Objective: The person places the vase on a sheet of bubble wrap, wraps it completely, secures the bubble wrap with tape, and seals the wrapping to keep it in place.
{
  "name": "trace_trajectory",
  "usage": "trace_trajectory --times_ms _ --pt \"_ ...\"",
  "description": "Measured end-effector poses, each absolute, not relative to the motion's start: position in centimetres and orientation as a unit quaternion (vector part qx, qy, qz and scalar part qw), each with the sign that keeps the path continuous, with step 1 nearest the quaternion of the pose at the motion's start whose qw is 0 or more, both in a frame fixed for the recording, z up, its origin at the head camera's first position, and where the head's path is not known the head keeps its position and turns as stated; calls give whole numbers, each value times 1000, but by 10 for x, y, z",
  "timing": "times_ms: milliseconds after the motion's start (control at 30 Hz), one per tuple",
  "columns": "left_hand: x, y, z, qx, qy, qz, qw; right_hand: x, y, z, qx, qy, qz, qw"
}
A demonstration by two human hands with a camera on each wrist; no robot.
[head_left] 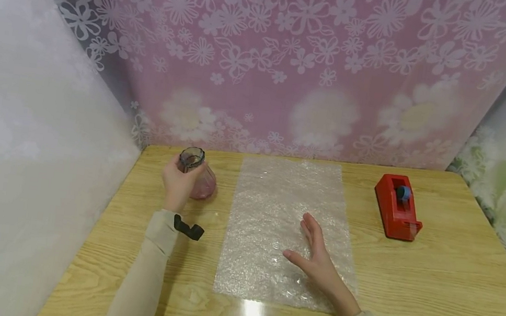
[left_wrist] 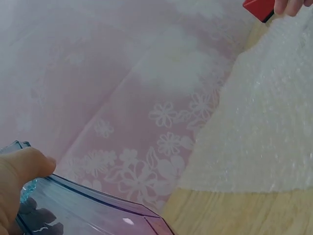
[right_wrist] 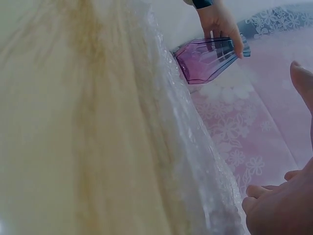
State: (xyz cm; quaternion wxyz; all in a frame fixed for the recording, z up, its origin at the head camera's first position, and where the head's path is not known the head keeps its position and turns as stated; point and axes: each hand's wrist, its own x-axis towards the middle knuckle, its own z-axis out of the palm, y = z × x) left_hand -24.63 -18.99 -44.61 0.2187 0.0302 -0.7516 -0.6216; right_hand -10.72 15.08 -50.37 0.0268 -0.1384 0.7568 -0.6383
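Observation:
A glass vase [head_left: 204, 183], blue at its scalloped rim and pink toward the base, is at the left of the table. My left hand [head_left: 179, 181] grips it around the neck, and in the right wrist view the fingers wrap the blue end of the vase [right_wrist: 200, 61]. A sheet of clear bubble wrap [head_left: 273, 224] lies flat to the right of the vase. Over its right part hovers my right hand [head_left: 318, 263], thumb and fingers spread apart with nothing between them.
A red tape dispenser [head_left: 393, 209] with a roll of tape stands at the right of the wooden table [head_left: 435, 296]. Pink flowered cloth [head_left: 252, 89] hangs along the table's back edge, and a pale cloth [head_left: 38, 131] borders the left side.

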Motion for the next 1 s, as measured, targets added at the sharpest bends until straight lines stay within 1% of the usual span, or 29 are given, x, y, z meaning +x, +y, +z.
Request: trace_trajectory --times_ms 133,367,567,767,867,1000 --pt "-239 -183 -434 22 -760 -610 224 -108 151 -505 -136 757 -638 27" --pt "-225 -168 -411 -4 -779 -574 251 -108 151 -509 -140 753 -642 28" --pt "-208 -151 -388 -48 -785 -564 251 -109 151 -507 -144 747 -648 28" --pt "-187 -133 -370 -78 -770 -595 216 -108 151 -506 -158 729 -665 35" --pt "-168 -120 -354 -84 -767 -607 191 -107 152 -506 -165 713 -681 42" --pt "-151 -105 -343 -108 -755 -623 175 -105 152 -504 -169 695 -697 52"
